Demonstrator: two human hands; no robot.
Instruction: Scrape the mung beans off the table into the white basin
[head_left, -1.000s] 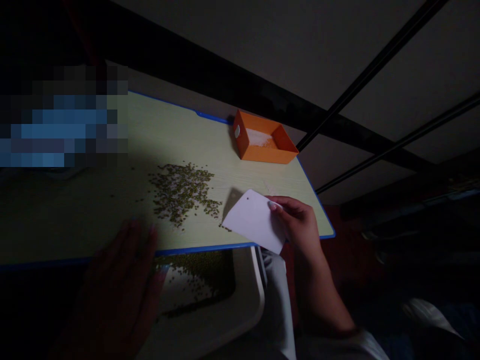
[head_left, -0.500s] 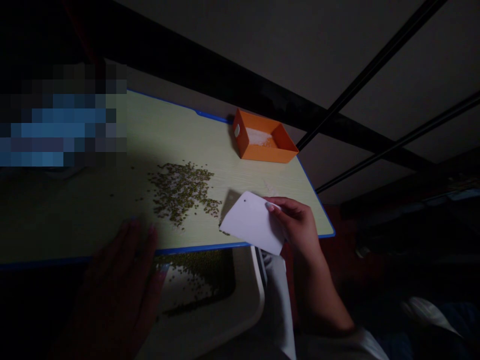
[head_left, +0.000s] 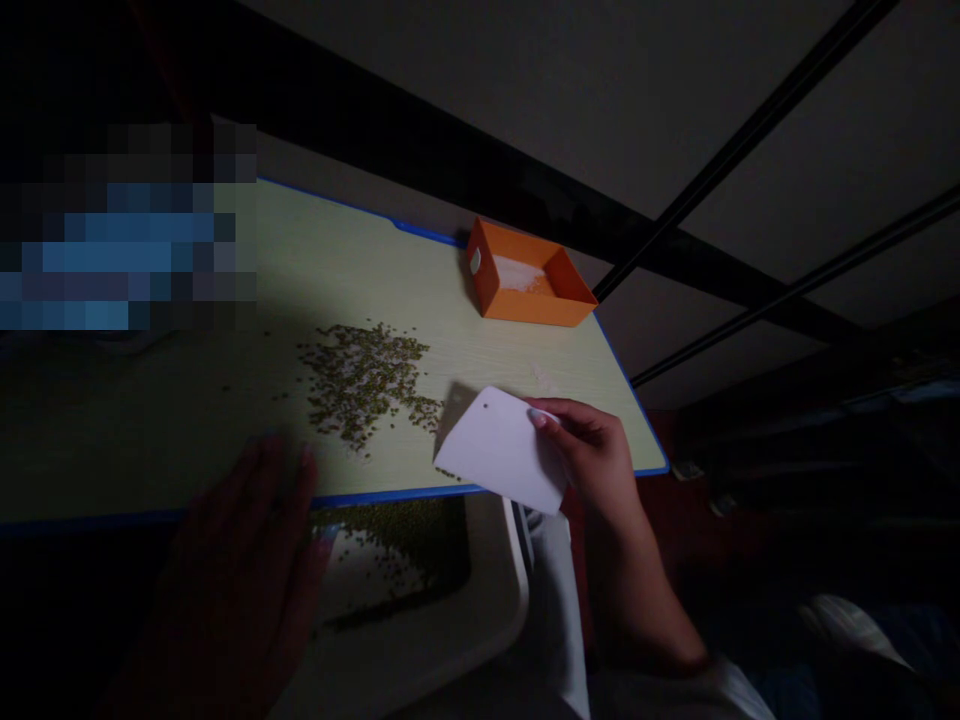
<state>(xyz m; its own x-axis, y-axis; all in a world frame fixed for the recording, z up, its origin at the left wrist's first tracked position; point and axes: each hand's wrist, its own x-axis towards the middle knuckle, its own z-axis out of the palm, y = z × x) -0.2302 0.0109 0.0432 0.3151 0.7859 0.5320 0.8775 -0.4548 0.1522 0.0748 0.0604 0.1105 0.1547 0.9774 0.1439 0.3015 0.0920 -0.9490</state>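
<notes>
My right hand (head_left: 596, 450) pinches a white flat scraper (head_left: 499, 445) with a small hole near one corner. The scraper is tilted over the table's front edge, and a few green beans lie along its lower left side. To its left, loose green beans (head_left: 367, 375), likely mung beans, are spread on the tabletop. My left hand (head_left: 247, 540) rests open in shadow at the front edge, fingers stretched out. Below that edge, a white tub (head_left: 499, 620) holds more of the green beans (head_left: 420, 540).
An orange box (head_left: 536, 305) with white grains inside stands at the back right of the pale table (head_left: 337, 250), which has a blue rim. A few white grains (head_left: 541, 378) lie before the box. A pixelated blue patch (head_left: 127, 240) covers the far left.
My right hand and the scraper have shifted slightly left and toward me. The left hand, the bean pile and the orange box look the same.
</notes>
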